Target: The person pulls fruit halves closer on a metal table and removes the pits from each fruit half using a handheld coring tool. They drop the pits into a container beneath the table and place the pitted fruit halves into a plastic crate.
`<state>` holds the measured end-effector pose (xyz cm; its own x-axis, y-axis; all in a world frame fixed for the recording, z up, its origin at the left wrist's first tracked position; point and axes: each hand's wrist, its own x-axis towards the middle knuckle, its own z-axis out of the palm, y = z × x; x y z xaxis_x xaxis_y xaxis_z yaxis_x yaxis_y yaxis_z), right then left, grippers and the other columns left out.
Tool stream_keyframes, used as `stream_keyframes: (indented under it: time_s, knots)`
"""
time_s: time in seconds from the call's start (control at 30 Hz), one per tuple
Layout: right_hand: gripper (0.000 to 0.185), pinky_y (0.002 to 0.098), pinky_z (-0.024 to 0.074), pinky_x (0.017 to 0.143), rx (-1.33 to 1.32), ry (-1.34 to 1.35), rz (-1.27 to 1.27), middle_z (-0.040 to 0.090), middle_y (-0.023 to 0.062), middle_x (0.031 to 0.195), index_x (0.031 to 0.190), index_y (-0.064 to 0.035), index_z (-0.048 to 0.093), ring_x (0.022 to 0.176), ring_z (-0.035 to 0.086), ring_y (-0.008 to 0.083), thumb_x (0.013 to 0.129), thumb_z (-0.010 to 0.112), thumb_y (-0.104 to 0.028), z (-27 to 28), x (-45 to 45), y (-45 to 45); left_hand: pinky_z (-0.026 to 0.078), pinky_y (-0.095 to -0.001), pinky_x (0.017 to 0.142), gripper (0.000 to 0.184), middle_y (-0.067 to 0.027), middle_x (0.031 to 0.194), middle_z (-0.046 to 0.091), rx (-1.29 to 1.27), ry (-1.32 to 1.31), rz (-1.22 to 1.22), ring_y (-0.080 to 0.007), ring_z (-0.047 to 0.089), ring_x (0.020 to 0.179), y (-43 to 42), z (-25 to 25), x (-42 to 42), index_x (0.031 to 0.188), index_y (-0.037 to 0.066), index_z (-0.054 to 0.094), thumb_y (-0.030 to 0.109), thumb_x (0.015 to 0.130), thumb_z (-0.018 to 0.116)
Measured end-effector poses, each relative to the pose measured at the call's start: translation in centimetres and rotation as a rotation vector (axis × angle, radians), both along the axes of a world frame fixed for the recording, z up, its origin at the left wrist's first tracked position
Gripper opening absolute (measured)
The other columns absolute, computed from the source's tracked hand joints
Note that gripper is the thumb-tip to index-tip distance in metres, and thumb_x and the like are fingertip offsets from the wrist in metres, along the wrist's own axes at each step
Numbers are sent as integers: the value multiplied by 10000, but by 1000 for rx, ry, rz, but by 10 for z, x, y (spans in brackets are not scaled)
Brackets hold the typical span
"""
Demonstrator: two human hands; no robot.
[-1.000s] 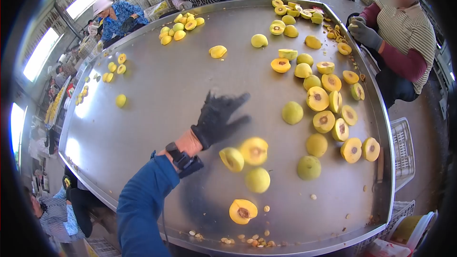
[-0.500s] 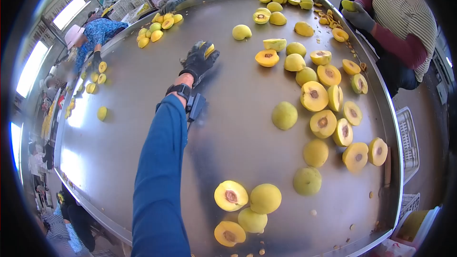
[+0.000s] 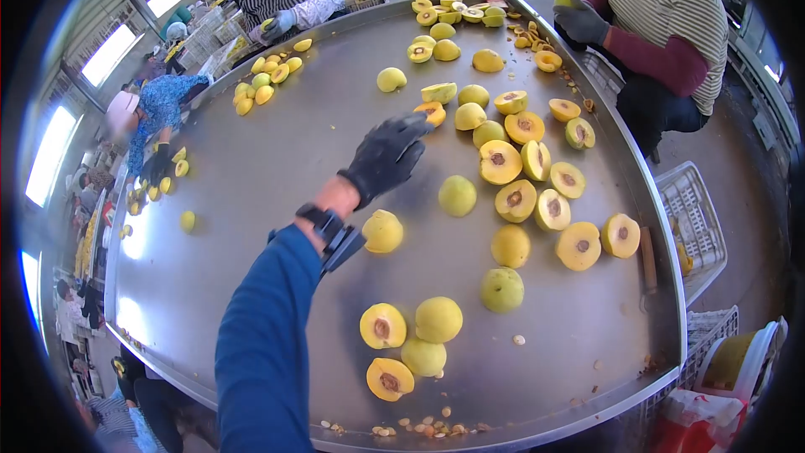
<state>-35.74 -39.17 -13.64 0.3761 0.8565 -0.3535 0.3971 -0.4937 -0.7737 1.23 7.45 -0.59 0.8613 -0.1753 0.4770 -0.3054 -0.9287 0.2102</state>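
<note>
The black-gloved left hand (image 3: pixel 386 158) reaches out over the metal table (image 3: pixel 251 226), fingers extended right up against an orange-fleshed fruit half (image 3: pixel 434 112) at the left edge of the big spread of fruit; whether they have closed on it, I can't tell. A yellow fruit piece (image 3: pixel 383 231) sits alone, just right of the wrist device (image 3: pixel 334 233). Nearer, four pieces bunch together, two of them, the left cut half (image 3: pixel 383 325) and the near cut half (image 3: pixel 390 379), showing brown centres. Over on the right, a crate (image 3: pixel 692 226) stands beside the table.
</note>
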Motion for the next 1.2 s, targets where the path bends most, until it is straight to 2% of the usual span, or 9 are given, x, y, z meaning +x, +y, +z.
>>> stream_keyframes:
  time_s: [0.13,0.23,0.33,0.37,0.53,0.77,0.93,1.07,1.2]
  knots:
    - [433,497,461,883,-216,116,55,642,164,1213,1264,-137,628,1042,614,371,908,550,-371,17,13,6,368,-464,1082,461,-183,1385,501,136,131,75,-372,462,1278,4,-18,59,1333,111,521,115,877,587]
    - [419,478,451,923,-137,-76,105,615,164,1268,1299,-152,607,1090,597,369,930,534,-337,5,-2,1,353,-464,1101,499,-194,1386,491,112,221,86,-381,434,1306,9,-32,58,1360,123,495,128,871,594]
    - [414,501,437,929,184,-235,-235,600,124,1311,1313,-135,594,1101,592,344,938,535,-299,25,14,33,331,-468,1121,519,-188,1411,459,54,253,42,-382,404,1333,9,-34,2,1385,132,472,148,883,603]
    - [343,443,512,710,282,-419,-106,690,99,1060,1246,-90,615,843,657,265,968,531,-274,49,32,33,324,-468,1126,529,-181,1431,441,5,250,26,-376,389,1349,3,-36,-28,1397,133,465,156,888,606]
    - [396,305,440,982,151,346,-89,605,146,1266,1373,-44,496,1177,558,220,1035,416,-234,-42,-7,24,248,-515,1167,663,-167,1528,309,-39,362,-38,-421,259,1421,-63,-20,-168,1492,151,363,255,901,644]
    - [377,482,512,657,-24,-148,98,662,184,870,1236,-117,604,711,638,393,921,540,-312,48,27,7,240,-547,1166,704,-191,1522,298,26,406,-31,-454,213,1432,-170,-8,-248,1487,142,365,292,871,672]
    - [324,498,513,694,-114,-162,29,677,204,833,1070,-59,613,759,665,386,901,567,-331,38,21,-18,307,-513,1132,602,-198,1451,402,-97,265,-148,-419,354,1363,-158,-39,-239,1433,135,440,258,884,653]
    - [318,497,512,689,-140,-167,-49,681,206,815,1040,-42,598,749,666,389,910,566,-331,70,19,-40,389,-467,1074,558,-199,1376,488,-152,386,301,-418,468,1258,-163,-35,-225,1372,173,526,264,847,691]
    - [296,482,509,657,-76,-154,-110,667,204,775,1001,-59,578,710,656,399,908,592,-340,87,17,-50,420,-452,1041,591,-170,1335,515,-53,510,269,-381,467,1270,-180,-12,-212,1360,203,523,295,805,705]
